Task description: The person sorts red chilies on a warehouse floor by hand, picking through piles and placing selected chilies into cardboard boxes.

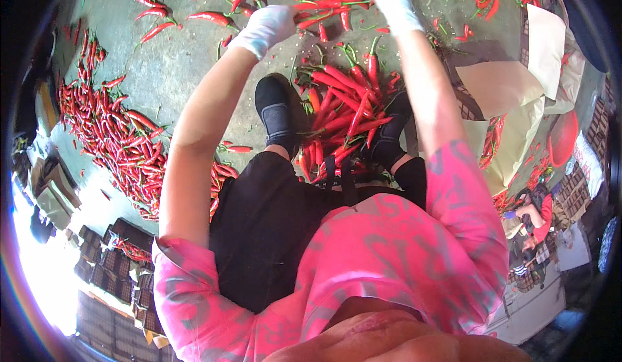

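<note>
My left hand (269, 27), in a white glove, reaches out beyond my left shoe, its back towards me. Its fingers curl out of sight beside loose red chilli peppers (323, 3) on the concrete floor, so any grip is hidden. Farther out and to the right, my right hand (391, 2) wears a matching glove and is slightly blurred at the upper rim. Its fingertips are close to red and orange chillies, but whether they hold one is unclear. Between my shoes a heap of long red chillies (345, 102) with green stems lies together, partly above a dark-strapped thing.
A wide pile of smaller red chillies (116, 138) spreads over the floor on my left. To the right stands a paper-lined crate (515, 143), with a red basin (563, 138) beyond it. Another person (537, 216) sits farther right. Stacked crates (107, 274) stand behind on the left.
</note>
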The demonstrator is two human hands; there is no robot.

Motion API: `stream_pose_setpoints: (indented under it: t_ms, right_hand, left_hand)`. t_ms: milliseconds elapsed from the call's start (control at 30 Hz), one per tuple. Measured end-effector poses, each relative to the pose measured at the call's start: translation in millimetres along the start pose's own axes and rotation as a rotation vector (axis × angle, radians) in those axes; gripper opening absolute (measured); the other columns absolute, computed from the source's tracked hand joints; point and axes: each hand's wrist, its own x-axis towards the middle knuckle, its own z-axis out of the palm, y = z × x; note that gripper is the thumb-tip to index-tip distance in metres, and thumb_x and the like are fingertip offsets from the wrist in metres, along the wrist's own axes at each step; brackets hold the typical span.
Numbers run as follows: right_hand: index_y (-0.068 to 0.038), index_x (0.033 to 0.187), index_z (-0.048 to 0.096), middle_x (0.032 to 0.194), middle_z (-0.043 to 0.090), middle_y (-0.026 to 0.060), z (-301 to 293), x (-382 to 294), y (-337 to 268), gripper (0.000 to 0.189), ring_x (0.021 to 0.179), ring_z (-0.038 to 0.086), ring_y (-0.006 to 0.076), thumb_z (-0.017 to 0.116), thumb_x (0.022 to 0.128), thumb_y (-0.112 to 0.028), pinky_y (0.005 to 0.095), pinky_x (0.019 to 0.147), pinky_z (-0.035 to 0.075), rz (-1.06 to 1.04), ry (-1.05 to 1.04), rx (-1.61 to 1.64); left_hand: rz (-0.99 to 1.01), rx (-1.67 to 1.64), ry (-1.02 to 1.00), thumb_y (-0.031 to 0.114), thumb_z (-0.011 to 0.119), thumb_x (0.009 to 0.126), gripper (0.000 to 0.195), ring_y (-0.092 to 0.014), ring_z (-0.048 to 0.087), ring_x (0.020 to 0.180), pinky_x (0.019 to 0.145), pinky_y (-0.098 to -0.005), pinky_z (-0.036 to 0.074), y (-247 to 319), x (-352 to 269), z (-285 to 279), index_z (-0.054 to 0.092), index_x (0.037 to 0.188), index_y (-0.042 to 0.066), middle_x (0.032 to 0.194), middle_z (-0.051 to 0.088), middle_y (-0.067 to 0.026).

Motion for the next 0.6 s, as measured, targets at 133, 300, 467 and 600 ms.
stream_pose_setpoints:
  t_ms: [133,300,467,600]
  right_hand:
    - [-0.002,0.096,0.062,0.095,0.062,0.0232,42.3,15.7,31.1,0.03,0.093,0.06,0.0349,0.057,0.072,-0.02,0.0421,0.081,0.047,0.128,-0.049,-0.169]
    - [-0.006,0.108,0.056,0.089,0.062,0.0198,-37.6,34.3,17.4,0.032,0.082,0.061,0.0341,0.058,0.078,-0.017,0.0389,0.072,0.049,0.347,0.153,0.155]
    - [-0.002,0.098,0.059,0.077,0.062,0.0142,-40.6,48.2,89.9,0.025,0.072,0.062,0.0253,0.056,0.075,-0.012,0.0366,0.064,0.049,0.284,-0.161,0.851]
    - [-0.001,0.085,0.061,0.072,0.063,0.0122,-47.5,45.2,80.7,0.017,0.068,0.061,0.0224,0.056,0.075,-0.014,0.0355,0.06,0.047,0.147,0.038,0.204]
  left_hand:
    - [0.212,-0.121,0.142,0.027,0.057,0.079,0.032,-0.032,0.062,0.086,0.072,-0.0385,0.049,-41.9,37.7,71.1,0.059,0.105,0.009,0.092,0.063,-0.0181]
    - [-0.176,-1.147,0.064,0.011,0.063,0.076,0.03,-0.008,0.055,0.075,0.069,-0.0262,0.047,-47.4,-37.7,34.0,0.06,0.105,0.005,0.081,0.062,-0.0019]
    - [0.014,-0.289,0.403,0.029,0.062,0.077,0.027,-0.035,0.059,0.081,0.068,-0.0396,0.048,37.4,2.7,-25.2,0.062,0.095,0.008,0.08,0.06,-0.0172]
    - [0.268,0.203,0.5,0.016,0.058,0.071,0.009,-0.027,0.062,0.067,0.056,-0.0382,0.05,62.0,43.4,-8.5,0.061,0.075,0.009,0.068,0.059,-0.0094]
